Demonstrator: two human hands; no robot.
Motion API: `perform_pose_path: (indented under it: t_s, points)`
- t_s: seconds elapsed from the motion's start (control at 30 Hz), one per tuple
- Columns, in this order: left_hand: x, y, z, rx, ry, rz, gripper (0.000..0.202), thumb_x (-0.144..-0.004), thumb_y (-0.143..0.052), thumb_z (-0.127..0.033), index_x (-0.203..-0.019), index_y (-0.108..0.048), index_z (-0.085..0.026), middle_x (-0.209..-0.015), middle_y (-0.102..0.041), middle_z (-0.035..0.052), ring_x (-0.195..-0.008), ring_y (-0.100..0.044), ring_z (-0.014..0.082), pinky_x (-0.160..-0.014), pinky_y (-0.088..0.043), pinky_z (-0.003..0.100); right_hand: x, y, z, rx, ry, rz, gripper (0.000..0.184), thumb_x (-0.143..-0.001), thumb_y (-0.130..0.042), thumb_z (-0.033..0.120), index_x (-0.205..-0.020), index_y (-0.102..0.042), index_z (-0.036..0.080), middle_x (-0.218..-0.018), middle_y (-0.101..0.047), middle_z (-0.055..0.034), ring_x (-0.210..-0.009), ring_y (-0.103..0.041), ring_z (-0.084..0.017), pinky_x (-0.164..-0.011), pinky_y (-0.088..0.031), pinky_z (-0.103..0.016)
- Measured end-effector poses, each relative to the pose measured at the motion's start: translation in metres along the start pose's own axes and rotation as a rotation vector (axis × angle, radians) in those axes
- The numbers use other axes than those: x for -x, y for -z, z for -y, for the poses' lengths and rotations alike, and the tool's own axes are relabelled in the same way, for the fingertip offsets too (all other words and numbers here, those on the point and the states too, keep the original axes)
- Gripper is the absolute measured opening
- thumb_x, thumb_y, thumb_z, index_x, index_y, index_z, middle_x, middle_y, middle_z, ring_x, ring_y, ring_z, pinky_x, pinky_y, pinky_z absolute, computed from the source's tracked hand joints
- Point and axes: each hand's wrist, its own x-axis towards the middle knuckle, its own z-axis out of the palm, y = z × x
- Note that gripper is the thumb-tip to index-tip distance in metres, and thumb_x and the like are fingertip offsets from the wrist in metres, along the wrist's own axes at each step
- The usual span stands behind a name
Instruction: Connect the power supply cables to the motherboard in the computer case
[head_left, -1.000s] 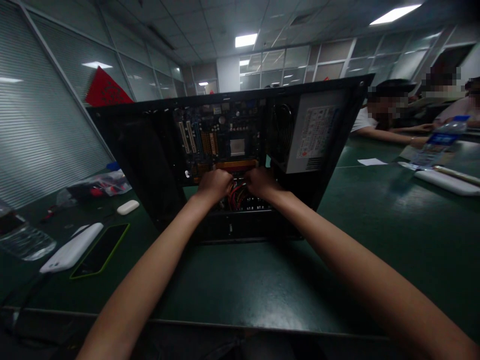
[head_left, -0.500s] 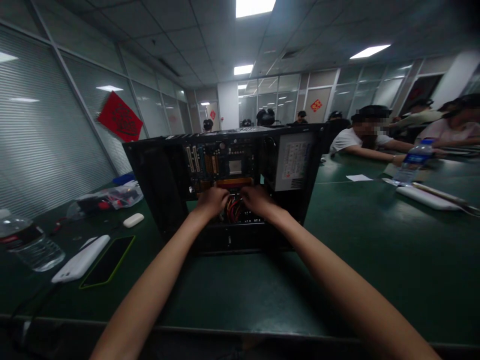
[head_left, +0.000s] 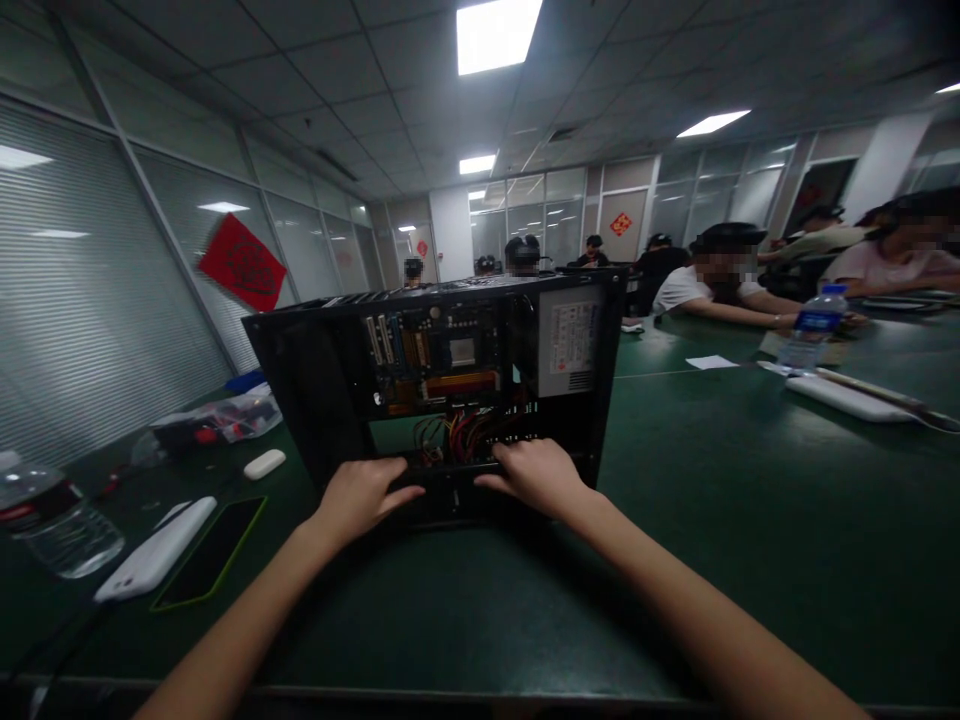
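Observation:
A black computer case (head_left: 289,400) stands upright on the green table with its side open toward me. Inside are a motherboard (head_left: 480,322), a silver power supply (head_left: 551,345) at the upper right and a bundle of coloured cables (head_left: 466,432) below the board. My left hand (head_left: 364,493) grips the case's lower front rail, left of the cables, fingers over the rail and thumb in front. Right of the cables, my right hand (head_left: 541,473) holds the same rail in the same way. The fingertips behind the rail are partly hidden.
To the left on the green table (head_left: 480,610) lie a water bottle (head_left: 60,520), a white power bank (head_left: 157,550), a dark phone (head_left: 214,555), a white oval case (head_left: 265,464) and a plastic bag (head_left: 232,418). Another bottle (head_left: 814,335) stands right, near a seated person (head_left: 675,290).
Both hands have come out from around the cables, down and toward me, onto the case's lower rail. The cables now show more fully.

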Motion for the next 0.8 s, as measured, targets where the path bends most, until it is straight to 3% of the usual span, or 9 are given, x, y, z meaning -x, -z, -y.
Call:
perform_pose_path:
  t_s: [0.2, 0.5, 0.67, 0.8]
  points:
    - [-0.001, -0.016, -0.008, -0.099, 0.112, -0.083, 0.044, -0.102, -0.039, -0.054, -0.096, -0.071, -0.024, -0.093, -0.077, 0.0058, -0.084, -0.072, 0.0254, -0.063, -0.043, 0.030, -0.005, -0.002, -0.001, -0.025, -0.027, -0.001, 0.058, -0.098, -0.043, 0.065, -0.099, -0.074, 0.016, -0.086, -0.076, -0.0159, -0.086, -0.075, -0.033, -0.069, -0.054, -0.036]
    - [-0.005, -0.017, -0.017, -0.152, 0.107, -0.100, 0.048, -0.102, -0.038, -0.056, -0.095, -0.072, -0.023, -0.091, -0.078, 0.0062, -0.082, -0.072, 0.0250, -0.063, -0.042, 0.029, -0.002, 0.000, -0.011, -0.026, -0.004, 0.019, 0.060, -0.099, -0.039, 0.064, -0.097, -0.076, 0.017, -0.086, -0.075, -0.0170, -0.088, -0.075, -0.031, -0.073, -0.054, -0.036]
    - [-0.017, -0.021, -0.041, -0.160, 0.091, -0.174, 0.042, -0.101, -0.045, -0.053, -0.094, -0.072, -0.022, -0.092, -0.078, 0.0053, -0.081, -0.072, 0.0242, -0.065, -0.042, 0.029, 0.012, 0.005, -0.032, 0.023, -0.019, 0.036, 0.061, -0.099, -0.038, 0.065, -0.095, -0.075, 0.017, -0.085, -0.075, -0.0161, -0.087, -0.075, -0.030, -0.072, -0.053, -0.033]
    - [-0.034, -0.021, -0.071, -0.114, 0.072, -0.206, 0.041, -0.101, -0.048, -0.052, -0.093, -0.073, -0.021, -0.092, -0.078, 0.0048, -0.079, -0.072, 0.0221, -0.065, -0.042, 0.028, 0.024, 0.004, -0.063, 0.056, -0.031, 0.046, 0.065, -0.101, -0.032, 0.065, -0.094, -0.074, 0.016, -0.083, -0.075, -0.0159, -0.082, -0.075, -0.031, -0.068, -0.052, -0.033]
